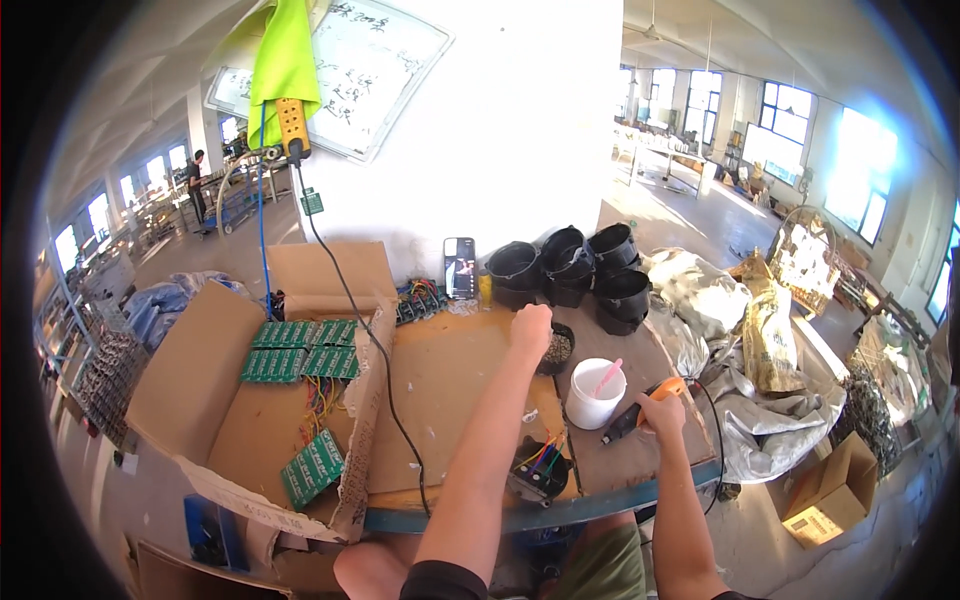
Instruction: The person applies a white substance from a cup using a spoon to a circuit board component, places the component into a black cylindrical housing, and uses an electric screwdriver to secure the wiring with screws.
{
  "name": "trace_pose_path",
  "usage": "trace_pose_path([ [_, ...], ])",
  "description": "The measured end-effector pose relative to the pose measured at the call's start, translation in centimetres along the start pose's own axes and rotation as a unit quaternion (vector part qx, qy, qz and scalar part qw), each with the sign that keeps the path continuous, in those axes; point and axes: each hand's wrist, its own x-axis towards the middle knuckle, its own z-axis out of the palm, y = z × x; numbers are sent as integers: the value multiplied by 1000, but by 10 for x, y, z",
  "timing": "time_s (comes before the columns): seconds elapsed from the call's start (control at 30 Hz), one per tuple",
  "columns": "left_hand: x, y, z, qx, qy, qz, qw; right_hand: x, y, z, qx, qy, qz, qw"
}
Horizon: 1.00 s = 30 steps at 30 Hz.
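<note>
My right hand (662, 410) is wrapped round the orange handle of a pistol-shaped power tool (626, 424), whose dark nose points left over the table. My left hand (532, 330) reaches to the far side, fingers closed beside a black bowl of small pieces (558, 350); whatever it holds is hidden. A white tub (590, 400) with a pink stick (608, 376) in it stands just left of the tool. At the near edge lies a black round housing (540, 472) with coloured wires coming out.
Several black buckets (622, 300) stand at the back beside a propped phone (460, 268). On the left, an open cardboard box (230, 455) holds green-labelled packs (300, 350) and wires. A black cable (385, 370) hangs across the table. Sacks (770, 350) lie at right.
</note>
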Motion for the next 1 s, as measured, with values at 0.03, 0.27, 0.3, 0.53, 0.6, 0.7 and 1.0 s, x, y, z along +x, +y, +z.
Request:
trace_pose_path([
  [0.03,-3,4,1,-191,1,-83,978,-4,-3,-5,50,-11,15,999],
  [0.27,-7,-6,6,-599,43,-304,739,-55,10,-45,611,-70,-91,783],
  [0.3,-9,-10,9,-587,54,-297,751,-68,11,-53,701,-202,-53,682],
  [0.53,4,14,-15,-361,46,-125,923,-142,-12,-94,867,-274,44,414],
  [0.6,9,15,-21,-330,-1,-125,936,-148,-12,-97,889,-262,63,370],
  [0.7,9,12,-16,-333,38,-121,934,-162,-11,-104,900,-289,67,318],
  [1.0,-10,40,-42,-577,30,-223,786,-193,-15,-121,764,-126,-110,623],
])
